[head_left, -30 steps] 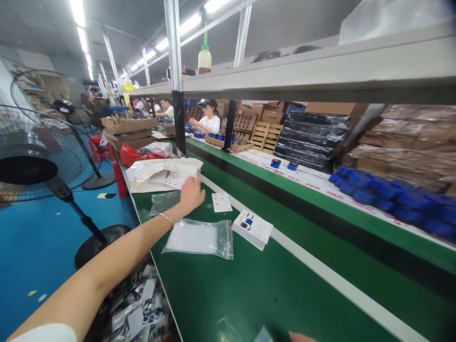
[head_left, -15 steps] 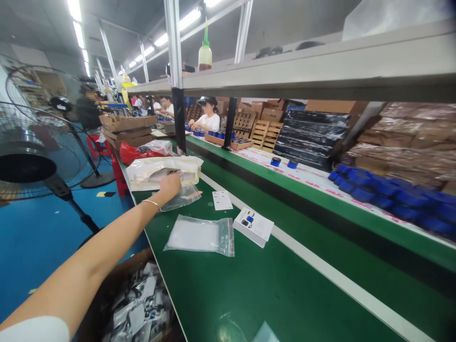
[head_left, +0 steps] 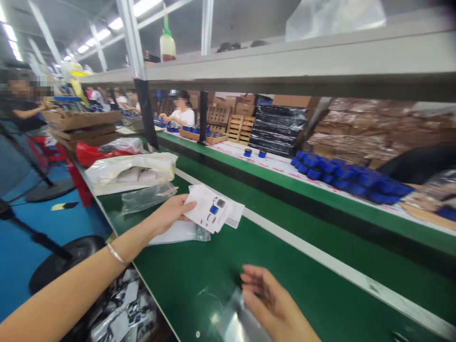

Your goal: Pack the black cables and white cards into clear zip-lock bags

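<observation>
Hands apart — my left hand (head_left: 170,216) now holds up the white printed box (head_left: 210,209) that lay flat on the green belt (head_left: 192,280) earlier, blue-and-grey picture showing, above the clear zip bag (head_left: 178,232). My right hand (head_left: 272,304) has come into view, fingers curled at a glossy plastic bag (head_left: 237,316) — gripping or not, I can't tell.

The small print on the white printed card (head_left: 210,209) at your left hand (head_left: 167,216) is too blurred to read. The card covers part of the clear plastic bag (head_left: 180,232) beneath it. Your right hand (head_left: 272,304) and the shiny silver film (head_left: 237,319) run off the bottom edge, so whether that hand grips the film cannot be told.
</observation>
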Tool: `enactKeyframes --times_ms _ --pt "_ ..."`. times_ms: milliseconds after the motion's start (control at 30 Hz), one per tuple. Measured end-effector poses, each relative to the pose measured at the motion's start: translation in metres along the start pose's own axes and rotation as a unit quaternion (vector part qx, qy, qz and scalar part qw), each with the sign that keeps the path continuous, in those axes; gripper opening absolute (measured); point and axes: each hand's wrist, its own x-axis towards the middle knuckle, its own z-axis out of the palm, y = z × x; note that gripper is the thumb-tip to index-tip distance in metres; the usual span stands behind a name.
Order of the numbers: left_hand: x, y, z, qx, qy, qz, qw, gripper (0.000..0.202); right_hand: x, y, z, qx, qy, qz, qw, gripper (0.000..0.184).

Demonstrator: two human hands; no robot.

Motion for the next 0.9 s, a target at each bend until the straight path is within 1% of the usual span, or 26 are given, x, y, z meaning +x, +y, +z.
enactKeyframes --times_ms 67,100,133,167,233,267,333,400,500,600,667,700,800,833,900 --pt "-0.002 0.0 0.032 -0.029 -0.054 -0.01 0.998 0.028 0.013 -0.008 -0.002 0.058 0.065 0.017 0.996 0.052" --pt "-0.003 -0.001 0.046 -0.038 -0.075 -0.014 0.996 0.029 0.018 -0.013 -0.004 0.075 0.086 0.024 0.993 0.058" --pt "-0.004 -0.001 0.059 -0.043 -0.094 -0.018 0.994 0.03 0.022 -0.018 -0.007 0.088 0.093 0.027 0.991 0.061" --pt "-0.005 -0.002 0.07 -0.046 -0.108 -0.02 0.993 0.031 0.026 -0.022 -0.011 0.095 0.093 0.027 0.991 0.06" --pt "-0.008 -0.004 0.089 -0.047 -0.125 -0.022 0.991 0.034 0.029 -0.026 -0.018 0.098 0.079 0.03 0.992 0.048" --pt "-0.009 -0.005 0.096 -0.047 -0.131 -0.023 0.99 0.036 0.03 -0.026 -0.022 0.094 0.074 0.034 0.992 0.042" --pt "-0.01 -0.008 0.107 -0.049 -0.144 -0.027 0.988 0.04 0.031 -0.021 -0.028 0.084 0.073 0.042 0.993 0.034" --pt "-0.011 -0.012 0.113 -0.052 -0.16 -0.032 0.985 0.043 0.032 -0.014 -0.032 0.071 0.079 0.041 0.993 0.031" --pt "-0.012 -0.018 0.116 -0.05 -0.176 -0.028 0.983 0.043 0.032 -0.009 -0.036 0.038 0.085 0.023 0.995 0.026" --pt "-0.012 -0.022 0.115 -0.038 -0.173 0.007 0.984 0.034 0.029 -0.01 -0.038 -0.016 0.105 -0.022 0.994 0.017" --pt "-0.014 -0.025 0.115 -0.025 -0.156 0.04 0.987 0.032 0.026 -0.011 -0.037 -0.044 0.115 -0.053 0.991 0.014" --pt "-0.015 -0.027 0.116 -0.017 -0.146 0.053 0.988 0.034 0.024 -0.009 -0.036 -0.049 0.118 -0.064 0.99 0.018" --pt "-0.021 -0.034 0.121 0.014 -0.13 0.079 0.988 0.036 0.021 0.001 -0.03 -0.031 0.125 -0.061 0.99 0.045" --pt "-0.023 -0.037 0.123 0.024 -0.13 0.085 0.988 0.036 0.022 0.006 -0.028 -0.019 0.124 -0.049 0.991 0.047" --pt "-0.027 -0.041 0.127 0.05 -0.139 0.094 0.985 0.035 0.023 0.016 -0.026 0.005 0.112 -0.022 0.994 0.037"
